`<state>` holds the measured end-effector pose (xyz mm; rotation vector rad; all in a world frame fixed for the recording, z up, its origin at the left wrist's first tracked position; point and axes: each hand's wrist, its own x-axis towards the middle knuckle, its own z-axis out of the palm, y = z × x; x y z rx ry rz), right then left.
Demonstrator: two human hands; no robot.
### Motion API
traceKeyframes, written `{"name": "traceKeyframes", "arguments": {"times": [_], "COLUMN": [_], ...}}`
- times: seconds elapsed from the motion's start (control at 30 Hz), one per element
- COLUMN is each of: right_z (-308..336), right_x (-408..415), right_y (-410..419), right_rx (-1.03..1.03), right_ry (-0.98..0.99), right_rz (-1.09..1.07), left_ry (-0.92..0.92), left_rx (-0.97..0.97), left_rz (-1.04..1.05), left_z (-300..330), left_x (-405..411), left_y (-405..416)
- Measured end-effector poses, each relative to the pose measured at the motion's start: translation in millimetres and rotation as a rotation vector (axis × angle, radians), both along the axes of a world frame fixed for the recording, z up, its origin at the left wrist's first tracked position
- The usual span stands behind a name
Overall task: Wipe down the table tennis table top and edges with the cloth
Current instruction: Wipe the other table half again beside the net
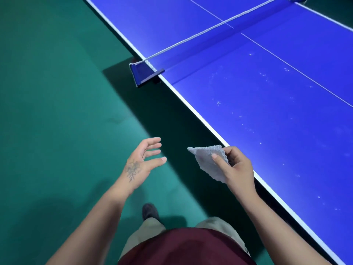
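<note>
The left hand hangs over the green floor with fingers spread and holding nothing, likely free to steady or refold. Just to its right, the right hand pinches the folded grey cloth between thumb and fingers. Beyond that grip lies the blue table, its white edge just beside the knuckles and pale specks unwiped, so wiping looks about to begin.

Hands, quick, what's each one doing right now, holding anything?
Left hand: open, fingers spread, holding nothing, over the green floor.
Right hand: pinching the folded pale grey cloth beside the blue table's white edge.
</note>
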<state>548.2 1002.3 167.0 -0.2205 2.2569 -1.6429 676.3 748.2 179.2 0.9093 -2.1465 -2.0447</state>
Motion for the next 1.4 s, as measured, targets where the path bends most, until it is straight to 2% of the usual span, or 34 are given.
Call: {"name": "traceKeyframes", "arguments": {"times": [0.2, 0.43, 0.7, 0.93, 1.07, 1.13, 1.23, 1.4], "right_z": [-1, -18, -66, -64, -72, -80, -92, -103], "right_x": [3, -33, -157, -276, -322, -338, -356, -397], "right_y": [-71, -116, -178, -246, -278, -297, -319, -352], "right_rx": [0.066, 0.092, 0.119, 0.183, 0.162, 0.214, 0.311, 0.432], "right_ry": [0.001, -0.070, -0.193, -0.148, -0.151, -0.186, -0.215, -0.135], "right_rz": [-0.163, -0.332, -0.378, -0.279, -0.347, -0.382, -0.446, -0.575], "left_ry": [-0.032, -0.050, -0.201, -0.221, -0.251, -0.270, -0.303, -0.251], "left_rx": [0.006, 0.040, -0.063, -0.118, -0.125, -0.184, -0.373, -0.567], "left_rz": [-0.199, -0.382, -0.450, -0.454, -0.529, -0.591, -0.699, -0.846], "left_z": [-2, -19, -41, -42, -67, -91, -124, -149], "left_x": [-61, -169, -276, -373, -423, -449, -488, -551], "left_y": [-99, -152, -221, -274, -297, -311, -327, -331]}}
